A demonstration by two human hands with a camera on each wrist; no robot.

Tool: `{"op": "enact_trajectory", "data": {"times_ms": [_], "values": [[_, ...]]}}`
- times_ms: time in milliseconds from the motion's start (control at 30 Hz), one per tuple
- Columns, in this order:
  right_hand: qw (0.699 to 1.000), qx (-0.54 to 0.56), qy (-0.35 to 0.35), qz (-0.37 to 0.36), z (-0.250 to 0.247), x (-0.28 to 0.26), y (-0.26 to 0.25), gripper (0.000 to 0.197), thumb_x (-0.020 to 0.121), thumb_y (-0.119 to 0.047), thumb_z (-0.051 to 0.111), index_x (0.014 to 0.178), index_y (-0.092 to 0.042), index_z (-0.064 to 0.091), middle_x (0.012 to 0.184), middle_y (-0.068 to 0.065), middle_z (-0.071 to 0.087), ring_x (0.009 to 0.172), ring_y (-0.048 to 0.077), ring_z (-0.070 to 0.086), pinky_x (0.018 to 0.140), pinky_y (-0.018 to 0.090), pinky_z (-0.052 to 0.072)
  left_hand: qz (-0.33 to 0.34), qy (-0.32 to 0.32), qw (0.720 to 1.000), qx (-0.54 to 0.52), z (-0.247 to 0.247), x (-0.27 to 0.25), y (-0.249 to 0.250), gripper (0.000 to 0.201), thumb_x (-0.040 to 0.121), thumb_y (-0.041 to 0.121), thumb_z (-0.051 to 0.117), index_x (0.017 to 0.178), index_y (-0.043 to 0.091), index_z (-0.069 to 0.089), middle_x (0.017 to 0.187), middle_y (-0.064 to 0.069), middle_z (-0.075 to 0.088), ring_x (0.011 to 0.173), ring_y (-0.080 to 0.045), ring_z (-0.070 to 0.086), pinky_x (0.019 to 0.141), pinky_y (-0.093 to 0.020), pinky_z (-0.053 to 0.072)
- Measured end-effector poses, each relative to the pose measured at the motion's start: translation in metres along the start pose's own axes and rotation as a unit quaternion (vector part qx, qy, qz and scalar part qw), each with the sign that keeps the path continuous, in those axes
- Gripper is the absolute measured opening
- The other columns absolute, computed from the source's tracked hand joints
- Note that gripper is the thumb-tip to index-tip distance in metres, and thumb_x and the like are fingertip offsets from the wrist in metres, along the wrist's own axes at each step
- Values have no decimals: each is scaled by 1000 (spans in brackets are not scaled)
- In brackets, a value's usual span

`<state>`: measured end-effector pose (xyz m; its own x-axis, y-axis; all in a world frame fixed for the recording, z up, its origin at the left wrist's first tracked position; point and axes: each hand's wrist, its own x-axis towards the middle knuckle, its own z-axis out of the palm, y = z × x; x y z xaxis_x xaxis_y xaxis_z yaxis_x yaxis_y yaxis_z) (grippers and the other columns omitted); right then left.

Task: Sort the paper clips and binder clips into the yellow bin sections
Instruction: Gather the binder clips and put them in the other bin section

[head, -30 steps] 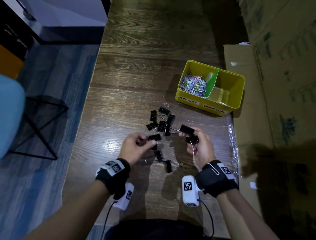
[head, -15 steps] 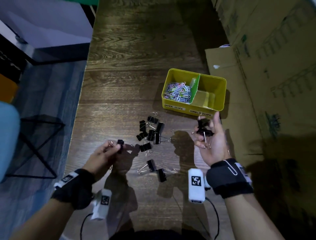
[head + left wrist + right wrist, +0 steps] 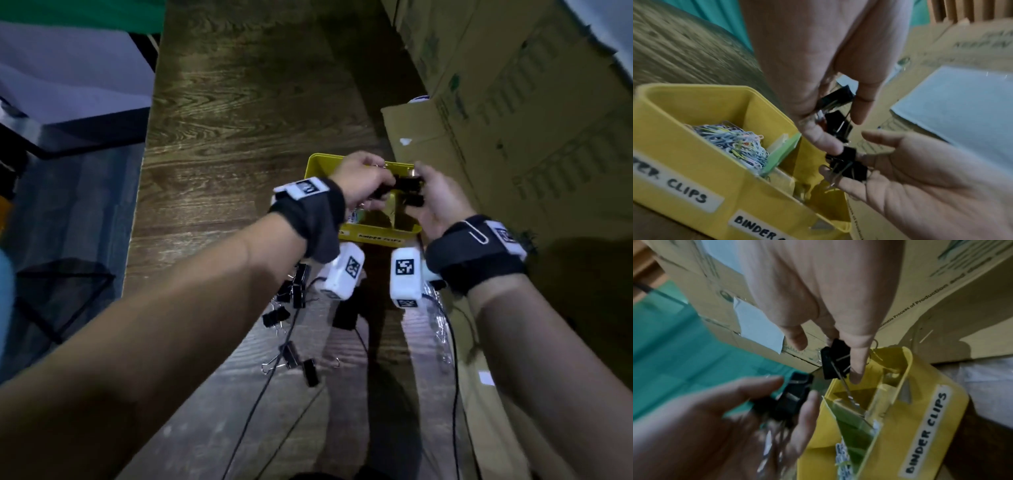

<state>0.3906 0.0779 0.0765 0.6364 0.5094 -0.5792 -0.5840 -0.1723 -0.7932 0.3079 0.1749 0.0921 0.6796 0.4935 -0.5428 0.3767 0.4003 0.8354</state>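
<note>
Both of our hands have travelled forward from the clip pile and now hang together over the yellow bin (image 3: 378, 232). Our left hand (image 3: 363, 181) has its fingers curled round a couple of black binder clips (image 3: 835, 112), pinched between thumb and fingertips, with their wire handles poking out below. Just under those fingers our right hand (image 3: 436, 202) lies palm up, its fingers (image 3: 879, 138) loosely bent round a second bunch of binder clips (image 3: 847, 164) resting near the fingertips — the two bunches are nearly touching.

Below and to the left of our left fingertips sits the bin's section labelled for paper clips, holding a heap of coloured paper clips (image 3: 735, 146). A green divider (image 3: 781, 154) stands just beside that heap, and the section marked BINDER CLIPS lies directly beneath both sets of fingers; whether any clips lie in it we cannot tell.

Behind our wrists, more loose binder clips (image 3: 294, 287) remain scattered on the wooden table (image 3: 239, 137), well apart from our fingers. Cardboard boxes (image 3: 513, 120) stand just beyond our right fingertips.
</note>
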Motion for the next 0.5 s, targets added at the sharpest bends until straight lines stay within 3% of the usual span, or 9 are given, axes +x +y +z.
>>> {"op": "enact_trajectory", "data": {"times_ms": [67, 133, 200, 267, 367, 433, 500], "values": [[1000, -26, 6, 8, 4, 4, 3, 35, 97, -29, 46, 120, -4, 54, 113, 19, 64, 98, 29, 64, 92, 48, 50, -10, 5, 999, 38, 11, 15, -2, 33, 81, 4, 63, 110, 12, 47, 102, -16, 58, 78, -26, 59, 63, -34, 49], [995, -98, 15, 14, 4, 8, 7, 38, 97, -31, 44, 128, -10, 50, 123, 16, 60, 110, 31, 59, 97, 53, 46, -21, -7, 993, 115, 12, 23, -5, 51, 80, 16, 67, 126, 17, 45, 120, -12, 57, 104, -27, 57, 87, -40, 51], [976, -214, 27, -3, -1, 11, 9, 43, 97, -30, 43, 138, -19, 41, 134, 11, 52, 118, 29, 52, 97, 51, 47, -5, -13, 987, 162, 7, 23, -8, 55, 82, 18, 65, 133, 18, 43, 124, -11, 57, 110, -25, 55, 95, -40, 47], [945, -313, 60, -72, -9, 12, 10, 44, 96, -25, 45, 140, -23, 41, 134, 6, 53, 117, 24, 55, 96, 44, 50, 26, -4, 988, 150, -3, 16, -12, 44, 85, 14, 62, 127, 16, 50, 116, -10, 61, 101, -21, 59, 88, -36, 49], [860, -448, 146, -194, -19, 11, 15, 47, 92, -17, 55, 138, -20, 44, 139, 8, 48, 129, 25, 45, 107, 37, 38, 59, 18, 992, 107, -24, -5, -23, 21, 87, 5, 57, 108, 10, 60, 98, -8, 63, 84, -17, 61, 76, -32, 53], [847, -491, 134, -151, -24, 14, 25, 63, 89, -14, 59, 145, -21, 30, 146, 15, 37, 135, 30, 34, 109, 40, 32, 60, 17, 993, 100, -40, -19, -33, 11, 88, 3, 56, 98, 7, 61, 87, -7, 62, 76, -18, 61, 67, -30, 53], [861, -497, 79, -75, -27, 15, 41, 65, 89, -12, 56, 145, -24, 27, 139, 16, 46, 128, 33, 43, 102, 41, 38, 54, 16, 992, 114, -59, -35, -47, 5, 90, 6, 56, 94, 5, 59, 80, -8, 61, 68, -18, 60, 59, -29, 51]]}}
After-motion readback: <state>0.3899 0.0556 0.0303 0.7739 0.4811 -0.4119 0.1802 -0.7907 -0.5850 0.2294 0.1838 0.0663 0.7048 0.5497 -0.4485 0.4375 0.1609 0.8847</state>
